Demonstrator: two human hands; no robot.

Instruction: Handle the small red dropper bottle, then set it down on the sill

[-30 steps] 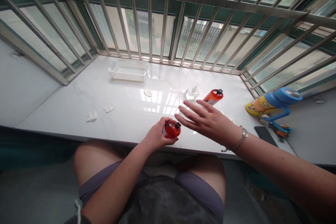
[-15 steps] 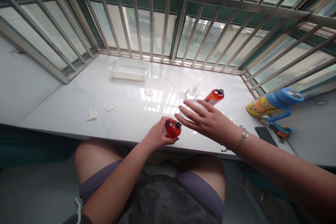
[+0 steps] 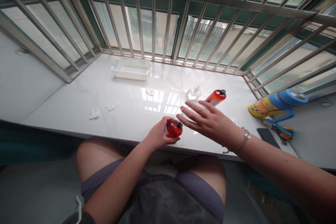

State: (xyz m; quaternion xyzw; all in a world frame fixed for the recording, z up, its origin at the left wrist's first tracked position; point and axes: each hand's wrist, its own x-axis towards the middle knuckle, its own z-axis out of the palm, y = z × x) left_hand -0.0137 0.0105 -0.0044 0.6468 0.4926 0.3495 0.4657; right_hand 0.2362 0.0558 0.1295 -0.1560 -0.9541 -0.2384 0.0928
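Note:
My left hand is wrapped round a red bottle near the front edge of the white counter. The bottle's dark neck tilts toward my right hand, which hovers beside it with the fingers spread and the back of the hand facing up. Just beyond those fingers stands a second red bottle with a black cap, its lower part hidden by the hand. Left of that bottle is a small clear pump bottle. Whether anything lies under my right palm is hidden.
A white slotted basket sits at the back left of the counter. Crumpled white tissues lie nearer. On the right are a blue and yellow water bottle, a dark phone and keys. Metal window bars border the back.
The whole view has shifted slightly, so everything appears a little further right. Both hands keep the same pose, and the left still holds the red bottle.

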